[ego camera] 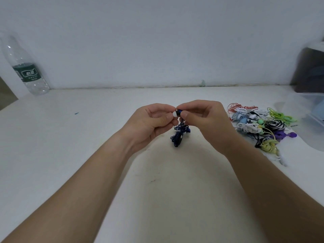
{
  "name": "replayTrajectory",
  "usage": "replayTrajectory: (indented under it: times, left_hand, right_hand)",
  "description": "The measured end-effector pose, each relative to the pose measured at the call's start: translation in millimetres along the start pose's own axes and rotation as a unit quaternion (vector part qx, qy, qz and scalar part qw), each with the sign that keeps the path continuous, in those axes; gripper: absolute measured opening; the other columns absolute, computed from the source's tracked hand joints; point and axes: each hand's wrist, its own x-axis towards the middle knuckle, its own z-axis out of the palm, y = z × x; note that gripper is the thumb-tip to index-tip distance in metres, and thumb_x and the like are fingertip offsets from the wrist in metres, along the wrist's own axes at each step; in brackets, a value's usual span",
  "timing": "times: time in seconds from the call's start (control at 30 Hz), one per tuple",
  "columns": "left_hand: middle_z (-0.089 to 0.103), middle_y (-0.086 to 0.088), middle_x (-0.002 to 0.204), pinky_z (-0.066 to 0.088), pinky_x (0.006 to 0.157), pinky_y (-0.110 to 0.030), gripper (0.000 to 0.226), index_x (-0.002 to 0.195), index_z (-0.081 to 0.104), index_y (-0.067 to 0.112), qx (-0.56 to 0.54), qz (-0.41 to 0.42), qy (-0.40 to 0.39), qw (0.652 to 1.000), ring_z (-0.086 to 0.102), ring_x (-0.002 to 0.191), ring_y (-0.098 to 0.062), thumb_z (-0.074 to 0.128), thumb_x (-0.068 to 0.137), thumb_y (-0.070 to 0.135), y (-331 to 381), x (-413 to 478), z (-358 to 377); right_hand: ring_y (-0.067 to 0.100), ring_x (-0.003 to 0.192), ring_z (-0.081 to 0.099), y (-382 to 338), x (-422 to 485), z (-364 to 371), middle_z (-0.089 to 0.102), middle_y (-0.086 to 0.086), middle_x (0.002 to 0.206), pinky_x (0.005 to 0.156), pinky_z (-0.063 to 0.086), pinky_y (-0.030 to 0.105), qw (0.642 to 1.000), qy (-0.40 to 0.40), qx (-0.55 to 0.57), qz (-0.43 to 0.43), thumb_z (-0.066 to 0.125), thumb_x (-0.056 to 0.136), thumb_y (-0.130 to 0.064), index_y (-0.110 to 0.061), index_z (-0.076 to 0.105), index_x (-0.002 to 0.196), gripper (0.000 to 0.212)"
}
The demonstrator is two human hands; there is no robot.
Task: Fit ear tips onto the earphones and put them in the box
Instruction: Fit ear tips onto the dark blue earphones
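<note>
Above the middle of the white table my left hand point(154, 122) pinches a small white ear tip point(174, 114) between thumb and forefinger. The tip sits against the dark blue earbud point(178, 112), which my right hand point(205, 118) pinches from the other side. The earbud's dark blue coiled cable point(178, 135) hangs below both hands down to the table. At the far right edge stands a clear plastic box point(313, 104), partly cut off by the frame.
A heap of coloured earphones point(261, 123) (red, white, green, purple, yellow, black) lies on the table right of my right hand. A clear water bottle point(26, 69) stands at the back left against the wall. A dark object point(310, 69) sits above the box.
</note>
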Motion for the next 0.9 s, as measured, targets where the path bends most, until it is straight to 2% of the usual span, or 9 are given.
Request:
replayTrajectory:
  times: [0.13,0.4,0.53,0.8,0.9]
  left_hand:
    - [0.075,-0.008,0.08,0.057,0.067,-0.019,0.017,0.092,0.07,0.007,-0.002,-0.004,-0.002,1.0,0.073,0.074,-0.017,0.061,0.086,-0.006,-0.7,0.3,-0.5]
    - [0.075,-0.008,0.082,0.057,0.068,-0.02,0.017,0.093,0.07,0.007,0.009,-0.013,0.002,1.0,0.073,0.075,-0.017,0.062,0.087,-0.006,-2.4,0.9,-1.5]
    - [0.075,-0.007,0.081,0.056,0.066,-0.018,0.017,0.094,0.07,0.007,0.011,-0.011,0.004,1.0,0.073,0.074,-0.016,0.062,0.087,-0.006,-1.9,0.8,-1.0]
    - [0.075,-0.008,0.079,0.057,0.069,-0.019,0.015,0.094,0.071,0.006,0.018,0.0,0.021,1.0,0.073,0.074,-0.016,0.064,0.086,-0.005,-4.7,1.1,0.4]
    - [0.075,-0.009,0.079,0.057,0.069,-0.019,0.014,0.096,0.071,0.005,0.02,0.004,0.028,0.999,0.073,0.074,-0.016,0.065,0.087,-0.005,-5.2,1.6,0.0]
  right_hand:
    - [0.02,0.081,0.072,0.1,-0.1,-1.9,0.077,0.005,0.088,0.082,0.06,0.033,1.0,-0.016,0.005,0.001,0.063,0.09,0.01,-0.01,0.075,0.096,0.024]
    - [0.018,0.082,0.073,-1.5,-0.1,-2.9,0.076,0.008,0.088,0.079,0.057,0.026,1.0,-0.026,-0.01,-0.003,0.065,0.088,0.011,-0.008,0.075,0.095,0.022]
    - [0.018,0.081,0.073,-3.5,-0.5,-2.5,0.076,0.01,0.089,0.08,0.058,0.027,1.0,-0.023,-0.02,-0.008,0.066,0.088,0.01,-0.009,0.075,0.094,0.022]
    - [0.023,0.08,0.073,-5.2,-1.7,2.2,0.077,-0.002,0.082,0.08,0.06,0.032,0.997,0.006,-0.076,-0.026,0.072,0.085,0.004,-0.021,0.075,0.086,0.025]
    - [0.016,0.075,0.073,-3.1,-2.2,6.0,0.076,-0.009,0.077,0.075,0.059,0.027,0.994,0.016,-0.102,-0.037,0.072,0.085,0.003,-0.026,0.074,0.083,0.029]
